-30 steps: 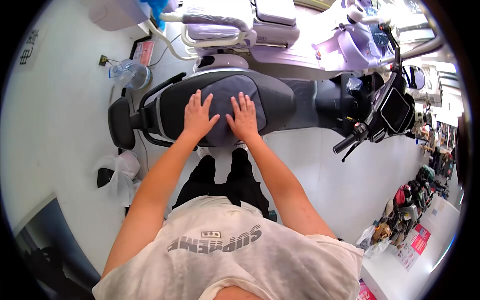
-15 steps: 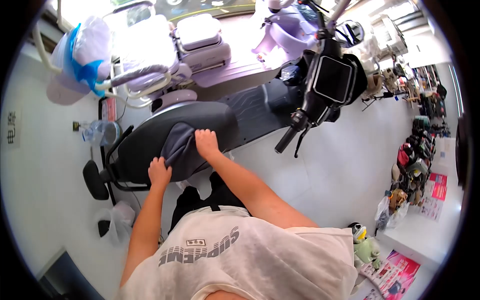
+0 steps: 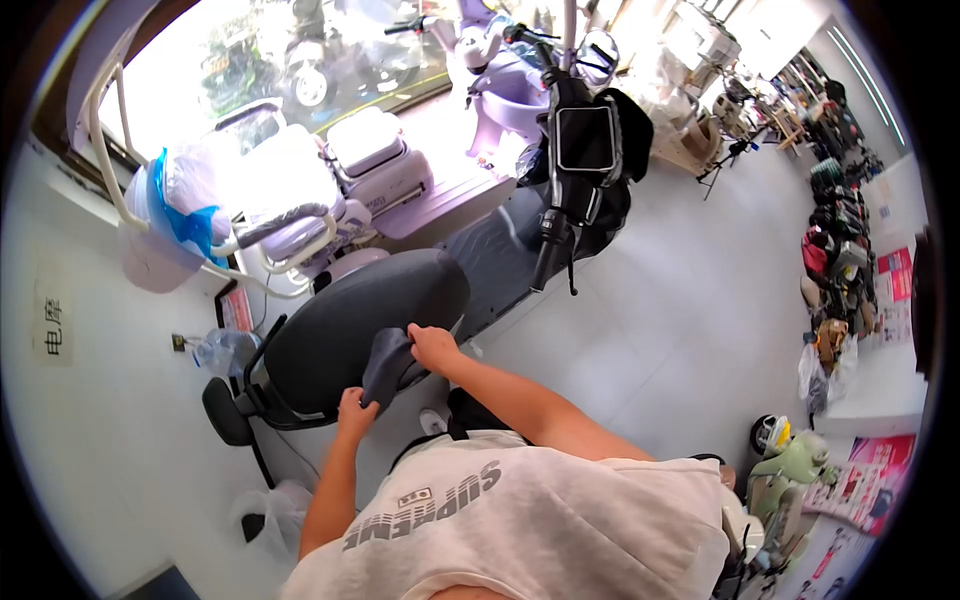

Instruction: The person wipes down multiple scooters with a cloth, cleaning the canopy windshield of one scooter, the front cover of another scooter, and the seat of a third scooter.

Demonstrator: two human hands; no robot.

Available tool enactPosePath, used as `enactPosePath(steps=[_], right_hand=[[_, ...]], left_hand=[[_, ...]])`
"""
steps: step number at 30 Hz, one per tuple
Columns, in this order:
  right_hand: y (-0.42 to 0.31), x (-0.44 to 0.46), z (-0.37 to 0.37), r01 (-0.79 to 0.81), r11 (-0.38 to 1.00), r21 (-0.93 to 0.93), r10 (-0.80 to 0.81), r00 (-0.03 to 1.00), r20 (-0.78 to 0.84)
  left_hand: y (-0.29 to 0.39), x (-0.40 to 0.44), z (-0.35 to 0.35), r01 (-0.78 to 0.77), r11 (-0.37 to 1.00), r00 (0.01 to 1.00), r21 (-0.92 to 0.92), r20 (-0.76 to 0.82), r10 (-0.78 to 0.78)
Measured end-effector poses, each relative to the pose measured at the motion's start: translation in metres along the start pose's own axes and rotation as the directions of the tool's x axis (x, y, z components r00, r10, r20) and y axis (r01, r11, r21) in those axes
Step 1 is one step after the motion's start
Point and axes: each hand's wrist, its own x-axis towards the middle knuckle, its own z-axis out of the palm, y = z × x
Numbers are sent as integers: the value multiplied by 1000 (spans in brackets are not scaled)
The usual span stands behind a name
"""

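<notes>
A dark grey cloth (image 3: 384,370) is stretched between my two hands, at the near edge of the black scooter seat (image 3: 340,315). My left hand (image 3: 355,412) pinches its lower end, close to the seat's side. My right hand (image 3: 433,348) grips the upper end, fingers closed round it. Whether the cloth still touches the seat I cannot tell. The black electric scooter (image 3: 490,250) stands in front of me, its handlebar with a dark display (image 3: 586,138) at the upper right and a padded backrest (image 3: 228,410) at the left.
Beyond the black scooter stands a lilac scooter (image 3: 450,205), with a blue-wrapped bundle (image 3: 185,205) near its rear. A water bottle (image 3: 225,350) is by the left wall. Plastic bags (image 3: 275,515) lie lower left. Assorted goods (image 3: 835,260) line the right wall; a green scooter (image 3: 785,475) stands lower right.
Both hands have drawn the cloth from the seat top toward its near edge and my body. The cloth now looks narrower and more bunched. My view has also shifted, showing more window.
</notes>
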Motion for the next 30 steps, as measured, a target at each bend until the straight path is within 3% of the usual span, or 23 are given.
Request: enactPosePath(steps=[4, 6, 7, 9, 12, 14, 17, 20, 21, 23, 30], right_hand=[[-4, -43, -14, -59, 996, 70, 61, 997, -36], [-7, -64, -23, -68, 992, 103, 75, 995, -63], [-12, -77, -31, -79, 988, 133, 88, 994, -60], [-19, -99, -51, -87, 983, 161, 99, 992, -71], [-18, -133, -71, -89, 971, 224, 119, 985, -122], [-10, -152, -82, 8, 957, 291, 62, 971, -230], [-10, -181, -117, -3, 947, 322, 99, 954, -283], [9, -203, -143, -27, 941, 338, 137, 941, -308], [15, -209, -155, -18, 941, 337, 130, 941, -313], [30, -224, -179, -89, 938, 334, 202, 925, -323], [126, -283, -285, -36, 952, 305, 186, 859, -478]], left_hand=[[1, -13, -3, -31, 992, 986, -126, 158, 51], [23, -30, -17, 247, 913, 913, -326, 395, -106], [30, -38, -22, 239, 914, 913, -327, 397, -97], [43, -47, -28, 438, 811, 814, -388, 554, -174], [41, -54, -14, 486, 718, 747, -498, 663, -47], [53, -60, -6, 478, 727, 737, -493, 676, -26], [84, -62, 10, 449, 747, 740, -491, 672, -3], [121, -67, 26, 222, 848, 798, -481, 589, 125], [136, -68, 28, 215, 849, 803, -482, 583, 128], [167, -70, 38, 179, 819, 790, -545, 576, 210], [287, -63, 125, 164, 666, 798, -728, 495, 343]])
